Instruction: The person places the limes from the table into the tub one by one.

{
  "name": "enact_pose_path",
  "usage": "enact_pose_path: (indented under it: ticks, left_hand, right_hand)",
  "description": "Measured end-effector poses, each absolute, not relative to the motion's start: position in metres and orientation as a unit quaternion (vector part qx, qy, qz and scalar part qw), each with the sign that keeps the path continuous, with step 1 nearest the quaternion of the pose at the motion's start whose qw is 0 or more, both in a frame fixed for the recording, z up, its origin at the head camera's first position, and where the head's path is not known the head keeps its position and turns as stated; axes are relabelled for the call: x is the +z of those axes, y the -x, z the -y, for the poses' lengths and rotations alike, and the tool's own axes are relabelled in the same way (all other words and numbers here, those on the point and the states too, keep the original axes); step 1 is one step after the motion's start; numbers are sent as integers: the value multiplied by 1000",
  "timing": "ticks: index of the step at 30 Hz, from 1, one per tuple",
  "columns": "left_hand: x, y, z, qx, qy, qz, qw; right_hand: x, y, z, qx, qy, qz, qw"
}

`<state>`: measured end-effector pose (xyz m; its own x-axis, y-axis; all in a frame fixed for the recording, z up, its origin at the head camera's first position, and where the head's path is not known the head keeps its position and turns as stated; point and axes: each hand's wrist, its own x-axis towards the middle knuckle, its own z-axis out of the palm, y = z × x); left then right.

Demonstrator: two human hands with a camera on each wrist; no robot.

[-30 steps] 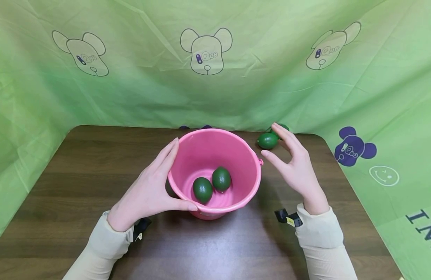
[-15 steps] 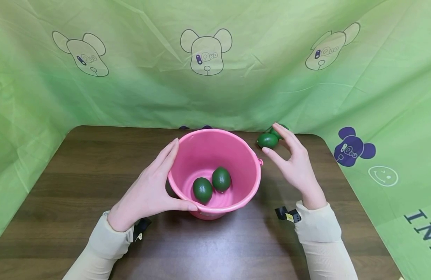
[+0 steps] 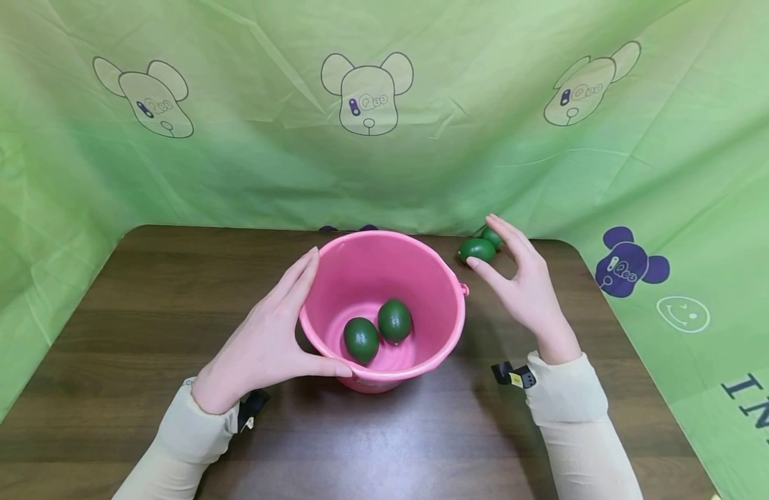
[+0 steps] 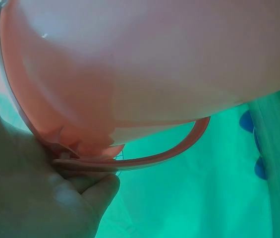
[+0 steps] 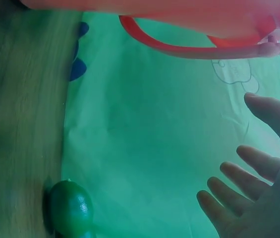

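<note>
A pink bucket (image 3: pixel 384 271) stands upright on the table. My left hand (image 3: pixel 266 340) holds it at the left, thumb along the front rim and fingers at the side rim. Two dark green limes, a nearer one (image 3: pixel 361 340) and a farther one (image 3: pixel 394 319), lie on its bottom. Off to the right of the bucket, my right hand (image 3: pixel 528 292) hangs with its fingers spread, holding nothing. Just beyond its thumb tip in the head view lies another lime (image 3: pixel 477 251), with one more lime (image 3: pixel 492 237) partly hidden behind it. The right wrist view shows a lime (image 5: pixel 71 208) apart from the fingers.
The bucket's handle (image 4: pixel 149 161) hangs down on its far side. Behind the brown wooden table (image 3: pixel 141 292) hangs a green printed cloth (image 3: pixel 259 167), close to the table's back edge. A small black device (image 3: pixel 512 376) is at the right cuff.
My right hand has shifted slightly forward, its thumb tip now nearer the lime on the table. The left hand, the bucket and the limes have stayed in place.
</note>
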<state>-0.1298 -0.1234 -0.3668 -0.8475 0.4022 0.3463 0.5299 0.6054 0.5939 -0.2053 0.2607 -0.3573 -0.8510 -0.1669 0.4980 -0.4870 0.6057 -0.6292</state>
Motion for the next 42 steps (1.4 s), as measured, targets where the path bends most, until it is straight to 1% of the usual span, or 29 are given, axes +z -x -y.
enact_pose_path:
  ticks: [14,42]
  left_hand:
    - [-367,130,124,-362,259,892,85]
    - [-366,129,124,-363,259,891,82]
  right_hand:
    - [-363,217,-267,411,-166,880,173]
    - [-384,255,-282,369,-120,913,123]
